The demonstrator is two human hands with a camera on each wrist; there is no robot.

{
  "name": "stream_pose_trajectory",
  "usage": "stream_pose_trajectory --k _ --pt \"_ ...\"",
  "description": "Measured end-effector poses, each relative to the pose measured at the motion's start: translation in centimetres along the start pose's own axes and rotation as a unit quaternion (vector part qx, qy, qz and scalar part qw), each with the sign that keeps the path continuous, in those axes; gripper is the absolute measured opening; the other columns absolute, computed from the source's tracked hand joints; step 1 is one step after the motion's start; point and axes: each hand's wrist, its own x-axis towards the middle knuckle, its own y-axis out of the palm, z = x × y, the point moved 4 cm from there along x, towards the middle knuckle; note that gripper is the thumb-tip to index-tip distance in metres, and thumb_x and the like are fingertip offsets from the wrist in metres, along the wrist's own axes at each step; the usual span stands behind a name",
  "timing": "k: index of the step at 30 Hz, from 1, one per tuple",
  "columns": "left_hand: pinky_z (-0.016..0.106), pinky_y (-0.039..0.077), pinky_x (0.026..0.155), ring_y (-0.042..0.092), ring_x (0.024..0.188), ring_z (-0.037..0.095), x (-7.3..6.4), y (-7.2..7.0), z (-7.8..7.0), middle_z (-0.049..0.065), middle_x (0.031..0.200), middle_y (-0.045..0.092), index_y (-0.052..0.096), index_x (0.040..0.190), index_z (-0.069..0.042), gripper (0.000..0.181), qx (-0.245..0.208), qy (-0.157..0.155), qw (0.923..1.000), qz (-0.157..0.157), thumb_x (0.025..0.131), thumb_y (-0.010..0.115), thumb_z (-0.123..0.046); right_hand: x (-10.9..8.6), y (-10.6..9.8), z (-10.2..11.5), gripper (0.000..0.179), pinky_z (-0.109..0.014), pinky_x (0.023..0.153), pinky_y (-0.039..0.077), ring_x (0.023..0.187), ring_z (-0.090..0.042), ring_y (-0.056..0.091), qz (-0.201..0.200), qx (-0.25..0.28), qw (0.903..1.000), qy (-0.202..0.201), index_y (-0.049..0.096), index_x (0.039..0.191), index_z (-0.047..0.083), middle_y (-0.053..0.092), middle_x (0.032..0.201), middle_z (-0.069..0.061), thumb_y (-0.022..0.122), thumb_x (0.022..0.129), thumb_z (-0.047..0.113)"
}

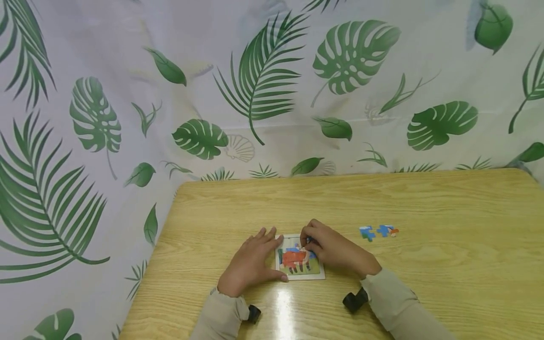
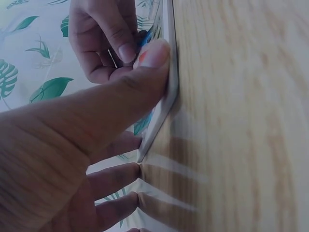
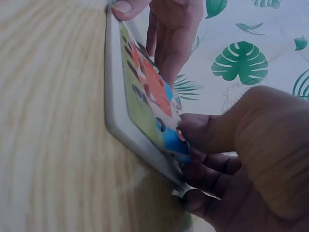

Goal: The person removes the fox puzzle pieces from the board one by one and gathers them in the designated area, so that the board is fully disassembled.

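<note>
L hand [image 1: 252, 262] had fingers spread, touching puzzle tray [image 1: 306, 277], lower ctr of frame; R hand [image 1: 329, 248] pinched a blue pc [image 1: 308, 240] at tray's upper-R corner. Pressing it in crooked could've popped adj. pcs; a weak L hold could've let tray slide; loose pcs [image 1: 386, 230] lay R of ctr.

The left hand [image 1: 250, 262] touches the left side of a puzzle board [image 1: 308, 276], the right hand [image 1: 329, 243] curls over its upper right, loose pieces [image 1: 386, 231] lying rightward.
</note>
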Motion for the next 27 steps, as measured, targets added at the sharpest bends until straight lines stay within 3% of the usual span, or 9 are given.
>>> stream_pose_trajectory --k 9,13,18,27 --pt "0.058 0.024 0.122 0.023 0.155 0.034 -0.1 -0.1 -0.2 0.011 0.166 0.032 0.047 0.157 -0.013 0.094 -0.005 0.000 1.0000 0.000 0.079 0.086 -0.051 0.5 -0.1 -0.2 0.019 -0.031 0.072 0.049 0.081 -0.011 0.051 -0.004 0.001 0.9999 -0.014 0.062 0.101 0.014 0.055 0.092 0.002 0.059 0.101 -0.005" --pt "0.057 0.024 0.122 0.024 0.155 0.034 -0.2 0.0 -0.1 0.011 0.166 0.032 0.047 0.157 -0.013 0.095 -0.005 0.004 1.0000 -0.001 0.079 0.086 -0.051 1.0 -0.3 -0.6 0.017 -0.030 0.071 0.047 0.079 -0.012 0.051 0.018 0.032 0.9993 0.003 0.060 0.107 0.007 0.056 0.089 0.000 0.058 0.100 -0.008" --pt "0.056 0.023 0.123 0.024 0.155 0.035 -0.1 -0.1 -0.1 0.011 0.166 0.032 0.047 0.157 -0.013 0.095 0.000 0.004 1.0000 -0.004 0.079 0.086 -0.051 1.7 -0.8 -1.1 0.011 -0.030 0.068 0.047 0.075 -0.012 0.052 0.031 0.065 0.9971 0.025 0.066 0.098 0.005 0.059 0.084 0.001 0.059 0.101 -0.003" --pt "0.056 0.023 0.123 0.023 0.155 0.033 -0.1 -0.1 -0.1 0.011 0.167 0.031 0.047 0.157 -0.013 0.094 -0.003 -0.006 1.0000 0.002 0.080 0.086 -0.051 2.1 -1.3 -1.2 0.015 -0.032 0.070 0.047 0.077 -0.014 0.053 0.002 0.061 0.9973 0.042 0.065 0.094 0.008 0.060 0.086 -0.001 0.056 0.103 -0.002"
